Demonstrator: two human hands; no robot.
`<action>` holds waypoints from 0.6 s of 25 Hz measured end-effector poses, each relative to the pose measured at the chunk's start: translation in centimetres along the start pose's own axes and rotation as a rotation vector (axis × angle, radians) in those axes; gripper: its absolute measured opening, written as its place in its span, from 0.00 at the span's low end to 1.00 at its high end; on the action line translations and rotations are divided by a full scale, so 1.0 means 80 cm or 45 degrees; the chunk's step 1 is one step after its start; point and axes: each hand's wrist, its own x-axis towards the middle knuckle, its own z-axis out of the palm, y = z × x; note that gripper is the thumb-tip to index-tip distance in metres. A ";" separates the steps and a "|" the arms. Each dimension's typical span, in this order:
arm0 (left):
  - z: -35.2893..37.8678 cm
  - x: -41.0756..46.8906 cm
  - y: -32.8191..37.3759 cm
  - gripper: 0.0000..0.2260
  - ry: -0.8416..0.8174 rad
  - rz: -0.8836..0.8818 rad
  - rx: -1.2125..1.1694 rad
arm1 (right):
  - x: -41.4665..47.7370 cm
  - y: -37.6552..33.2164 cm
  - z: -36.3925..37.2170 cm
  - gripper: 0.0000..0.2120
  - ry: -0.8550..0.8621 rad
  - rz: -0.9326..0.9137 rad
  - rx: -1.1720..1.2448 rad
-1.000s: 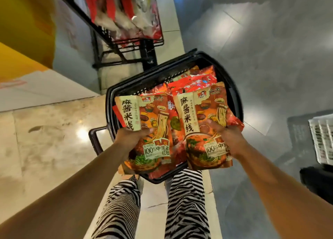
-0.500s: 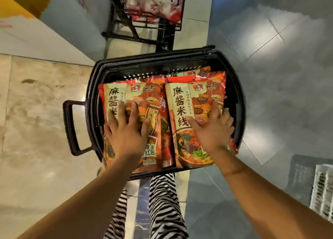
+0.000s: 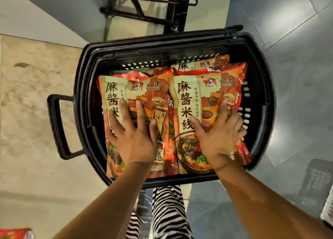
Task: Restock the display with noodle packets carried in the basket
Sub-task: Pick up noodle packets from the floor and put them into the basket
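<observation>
A black plastic basket (image 3: 84, 87) stands on the floor below me, filled with several orange-red noodle packets. Two packets lie side by side on top. My left hand (image 3: 133, 137) lies flat on the left packet (image 3: 144, 92) with fingers spread. My right hand (image 3: 219, 132) lies flat on the right packet (image 3: 191, 94), fingers spread, fingertips near the packet's right edge. More packets (image 3: 203, 64) show underneath at the far side. The black display rack (image 3: 153, 9) stands beyond the basket, its shelf with red packets mostly cut off at the top.
The basket's side handle (image 3: 57, 127) sticks out to the left. My striped trouser legs (image 3: 165, 210) are just below the basket. A white crate (image 3: 328, 208) sits at the right edge. A red packet corner (image 3: 16, 233) shows at bottom left.
One second ago both hands held the two packets lifted above the basket. They came down, and both hands now press flat on the packets inside the basket. My view has tilted closer.
</observation>
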 end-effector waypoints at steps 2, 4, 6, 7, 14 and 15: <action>0.008 0.000 0.003 0.28 0.052 0.002 -0.022 | 0.002 0.001 0.005 0.49 0.036 -0.005 0.031; 0.016 -0.001 0.007 0.27 0.082 0.000 -0.036 | 0.003 0.001 0.008 0.49 0.059 -0.007 0.065; 0.020 -0.001 0.006 0.27 0.099 0.003 -0.039 | 0.003 0.001 0.013 0.50 0.071 0.011 0.076; 0.019 -0.002 0.005 0.27 0.102 0.007 -0.041 | 0.002 0.000 0.011 0.50 0.071 0.025 0.080; -0.025 -0.005 -0.017 0.28 -0.024 0.069 -0.183 | -0.003 -0.012 -0.039 0.48 -0.078 0.009 -0.121; -0.036 -0.005 -0.029 0.29 -0.053 0.091 -0.251 | -0.005 -0.019 -0.052 0.48 -0.116 0.025 -0.177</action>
